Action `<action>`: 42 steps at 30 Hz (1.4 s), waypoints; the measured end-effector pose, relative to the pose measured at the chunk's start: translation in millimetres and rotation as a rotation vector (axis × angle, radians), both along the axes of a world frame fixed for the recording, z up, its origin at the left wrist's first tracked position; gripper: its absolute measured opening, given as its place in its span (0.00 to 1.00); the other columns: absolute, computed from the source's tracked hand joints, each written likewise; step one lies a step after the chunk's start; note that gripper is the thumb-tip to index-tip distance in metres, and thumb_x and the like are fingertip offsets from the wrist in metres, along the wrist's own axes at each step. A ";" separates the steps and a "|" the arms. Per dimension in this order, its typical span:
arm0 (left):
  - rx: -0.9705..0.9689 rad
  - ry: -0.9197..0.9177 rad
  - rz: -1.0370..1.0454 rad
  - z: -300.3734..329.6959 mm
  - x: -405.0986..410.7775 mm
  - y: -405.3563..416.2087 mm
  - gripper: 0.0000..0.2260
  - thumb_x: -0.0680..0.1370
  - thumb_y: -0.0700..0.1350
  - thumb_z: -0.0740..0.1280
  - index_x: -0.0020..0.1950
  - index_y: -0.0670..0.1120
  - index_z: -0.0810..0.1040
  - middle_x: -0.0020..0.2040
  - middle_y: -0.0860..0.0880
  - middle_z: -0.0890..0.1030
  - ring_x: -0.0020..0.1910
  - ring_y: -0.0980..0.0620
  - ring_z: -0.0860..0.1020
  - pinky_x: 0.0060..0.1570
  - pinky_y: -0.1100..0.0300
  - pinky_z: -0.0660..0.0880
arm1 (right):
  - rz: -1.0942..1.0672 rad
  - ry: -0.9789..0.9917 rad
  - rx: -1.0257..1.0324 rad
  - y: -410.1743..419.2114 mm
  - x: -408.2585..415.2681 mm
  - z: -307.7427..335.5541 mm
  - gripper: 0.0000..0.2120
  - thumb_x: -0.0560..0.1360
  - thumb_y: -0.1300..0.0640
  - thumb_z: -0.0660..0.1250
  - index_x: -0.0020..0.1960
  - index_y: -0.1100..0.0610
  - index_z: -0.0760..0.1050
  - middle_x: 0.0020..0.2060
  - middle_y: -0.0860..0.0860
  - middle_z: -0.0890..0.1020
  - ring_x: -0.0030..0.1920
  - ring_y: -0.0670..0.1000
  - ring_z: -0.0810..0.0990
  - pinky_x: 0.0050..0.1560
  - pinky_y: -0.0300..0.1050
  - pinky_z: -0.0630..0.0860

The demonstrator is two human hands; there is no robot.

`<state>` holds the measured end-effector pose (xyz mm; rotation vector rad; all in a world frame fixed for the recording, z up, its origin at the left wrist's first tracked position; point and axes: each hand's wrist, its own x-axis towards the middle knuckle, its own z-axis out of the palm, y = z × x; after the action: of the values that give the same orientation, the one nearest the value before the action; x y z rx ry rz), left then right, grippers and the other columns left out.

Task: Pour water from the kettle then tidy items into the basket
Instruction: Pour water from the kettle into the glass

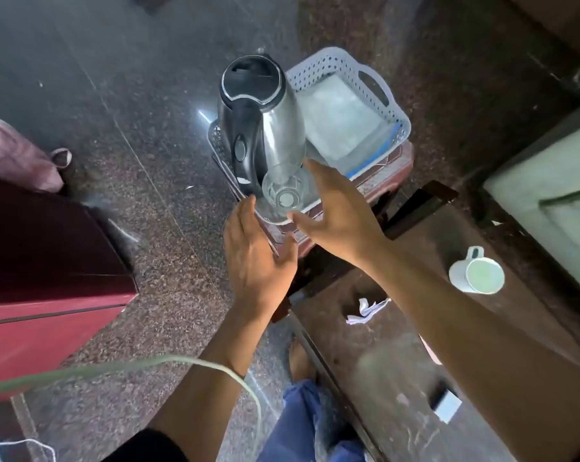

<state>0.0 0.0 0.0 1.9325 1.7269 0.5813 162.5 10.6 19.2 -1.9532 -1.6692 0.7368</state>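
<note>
Kettle (pixel 262 118): unlifted, on tray's far edge.
Glass (pixel 283 191): apparently empty; pouring pending.
Basket (pixel 400 118): tidying pending.
My left hand (pixel 255 258), right hand (pixel 335 211): open, empty, flanking glass.

Dark speckled stone floor (pixel 142 135) with thin tile seams and a bright glare spot ran under a red cabinet (pixel 45 278) at left, a dark brown wooden table (pixel 415 361) at lower right, and a small reddish stool (pixel 378 181) at centre.
</note>
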 end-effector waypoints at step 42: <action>0.220 -0.617 -0.049 24.9 -15.3 2.8 0.42 0.71 0.55 0.85 0.77 0.35 0.74 0.68 0.41 0.84 0.67 0.41 0.85 0.61 0.39 0.82 | -0.056 0.250 0.281 -32.5 -37.8 72.1 0.39 0.60 0.53 0.88 0.68 0.54 0.78 0.57 0.49 0.82 0.59 0.50 0.82 0.58 0.43 0.79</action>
<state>-15.3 2.8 24.9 1.6735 1.2570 1.2386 124.6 -22.0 91.3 -1.6348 -1.4738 0.6553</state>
